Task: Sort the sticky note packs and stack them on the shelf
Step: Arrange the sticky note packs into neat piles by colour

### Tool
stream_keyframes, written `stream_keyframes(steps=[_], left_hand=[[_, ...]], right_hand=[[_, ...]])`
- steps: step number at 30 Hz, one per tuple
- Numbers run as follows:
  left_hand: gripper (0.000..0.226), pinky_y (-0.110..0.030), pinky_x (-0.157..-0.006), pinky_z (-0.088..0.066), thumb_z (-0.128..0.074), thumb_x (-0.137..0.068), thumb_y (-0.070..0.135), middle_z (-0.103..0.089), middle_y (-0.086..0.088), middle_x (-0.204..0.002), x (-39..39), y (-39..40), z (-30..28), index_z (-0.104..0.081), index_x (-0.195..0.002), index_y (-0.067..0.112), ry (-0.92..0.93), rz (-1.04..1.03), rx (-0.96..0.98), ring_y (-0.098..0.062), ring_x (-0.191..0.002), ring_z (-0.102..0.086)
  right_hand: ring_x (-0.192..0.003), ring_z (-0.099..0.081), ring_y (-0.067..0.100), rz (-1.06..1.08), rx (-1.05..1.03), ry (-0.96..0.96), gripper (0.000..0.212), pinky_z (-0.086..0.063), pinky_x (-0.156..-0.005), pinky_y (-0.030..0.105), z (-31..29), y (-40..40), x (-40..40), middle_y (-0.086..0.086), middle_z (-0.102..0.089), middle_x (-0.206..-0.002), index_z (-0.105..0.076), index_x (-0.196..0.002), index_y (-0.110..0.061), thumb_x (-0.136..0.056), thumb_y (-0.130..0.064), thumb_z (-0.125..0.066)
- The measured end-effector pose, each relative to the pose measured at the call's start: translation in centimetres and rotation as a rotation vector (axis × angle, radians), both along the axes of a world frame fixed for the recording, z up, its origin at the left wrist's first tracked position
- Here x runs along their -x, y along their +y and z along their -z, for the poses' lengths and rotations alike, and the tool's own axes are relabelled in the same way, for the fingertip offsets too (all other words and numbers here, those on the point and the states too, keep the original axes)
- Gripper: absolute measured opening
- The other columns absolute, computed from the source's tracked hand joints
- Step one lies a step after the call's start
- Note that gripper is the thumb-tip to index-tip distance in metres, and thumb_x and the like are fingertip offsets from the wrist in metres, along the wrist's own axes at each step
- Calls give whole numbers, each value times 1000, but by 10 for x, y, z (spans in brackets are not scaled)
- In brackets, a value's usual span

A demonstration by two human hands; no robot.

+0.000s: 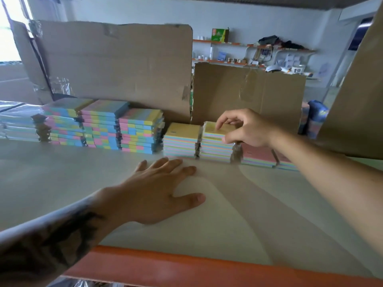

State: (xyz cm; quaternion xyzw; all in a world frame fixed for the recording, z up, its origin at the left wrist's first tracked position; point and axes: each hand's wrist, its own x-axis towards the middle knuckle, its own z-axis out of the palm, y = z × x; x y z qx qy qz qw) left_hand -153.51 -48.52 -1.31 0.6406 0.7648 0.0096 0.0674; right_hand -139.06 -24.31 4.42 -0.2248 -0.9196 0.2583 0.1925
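Observation:
Wrapped sticky note packs stand in stacks along the back of the shelf board (62,172). Three multicolour stacks (103,127) are at the left. Two yellow-topped pastel stacks sit mid-shelf; my right hand (246,129) pinches the top yellow pack (215,130) of the right one between thumb and fingers. The other yellow-topped stack (181,139) stands just left of it. Low pink-topped packs (259,156) lie under my right forearm. My left hand (163,189) rests flat on the shelf, fingers spread, holding nothing.
Cardboard sheets (116,65) stand upright behind the stacks. A pale blue stack (18,127) lies at the far left. A blue wrapped bundle (315,119) sits at the right beside a leaning cardboard panel (356,100). The shelf's orange front rail (186,266) runs below.

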Motion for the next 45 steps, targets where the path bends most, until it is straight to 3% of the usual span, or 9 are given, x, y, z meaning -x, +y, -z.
stream_keyframes(steps=[9, 12, 16, 22, 25, 27, 32, 41, 45], left_hand=[[92, -45, -125, -14, -15, -76, 91, -7, 15, -169, -2, 0, -3, -13, -157, 47, 14, -30, -20, -8, -155, -6], [91, -41, -123, -19, -16, -78, 91, -14, 16, -168, -10, 0, -7, -15, -157, 47, 63, -38, -30, -8, -154, -13], [90, -39, -120, -25, -15, -78, 92, -24, 19, -165, -41, 6, -15, -21, -156, 47, 71, 10, -50, -8, -151, -23], [84, -41, -116, -34, -24, -80, 90, -37, 23, -158, -122, 46, -28, -31, -152, 47, 39, 157, -139, -9, -142, -39], [80, -39, -115, -36, -31, -82, 88, -39, 17, -157, -166, 75, -28, -35, -151, 47, -26, 220, -140, -11, -141, -42], [77, -40, -115, -36, -34, -83, 87, -41, 15, -157, -192, 92, -24, -35, -150, 48, -44, 268, -129, -14, -141, -43], [70, -43, -114, -36, -42, -87, 82, -45, 9, -153, -239, 129, -17, -39, -147, 46, -47, 334, -158, -18, -139, -44], [61, -25, -103, -41, -69, -84, 62, -52, 14, -145, -235, 146, 5, -51, -139, 46, -241, 364, -315, -10, -129, -53], [29, -17, -91, -44, -79, -87, 32, -66, 23, -113, -229, 145, 9, -71, -115, 37, -304, 525, -506, 10, -102, -59]], right_hand=[[-125, -56, 33, 2, -19, -26, 32, -44, -96, 36, 0, -8, -5, -7, -63, -116, -71, -100, -30, -78, -10, -81], [-127, -53, 15, 23, -168, 46, 30, -35, -100, 21, -2, -17, -22, -3, -60, -132, -75, -103, -29, -78, -15, -83], [-116, -57, 7, 6, -248, 71, 20, -31, -95, 5, -5, -27, -76, -5, -67, -121, -76, -97, -28, -80, -18, -82], [-105, -65, 17, 140, -226, -8, 15, -48, -101, 39, 1, -29, -196, -5, -72, -107, -75, -92, -34, -77, -34, -79], [-103, -65, 13, 248, -201, -84, 11, -52, -93, 36, 5, -23, -256, -13, -70, -103, -75, -92, -36, -82, -33, -78], [-98, -64, 8, 323, -115, -149, 14, -53, -80, 32, 11, -19, -289, -17, -64, -107, -73, -96, -39, -84, -37, -79], [-103, -60, 13, 477, -156, -293, 62, -53, -91, 39, 36, -13, -327, -11, -62, -113, -70, -109, -41, -62, -81, -63], [-96, -63, 0, 372, -111, -48, 16, -54, -88, 33, 52, -28, -335, -20, -71, -103, -75, -94, -38, -78, -36, -80], [-84, -68, 9, 242, 114, 105, 10, -50, -77, 35, 42, -44, -327, -9, -74, -90, -78, -91, -30, -81, -34, -78]])
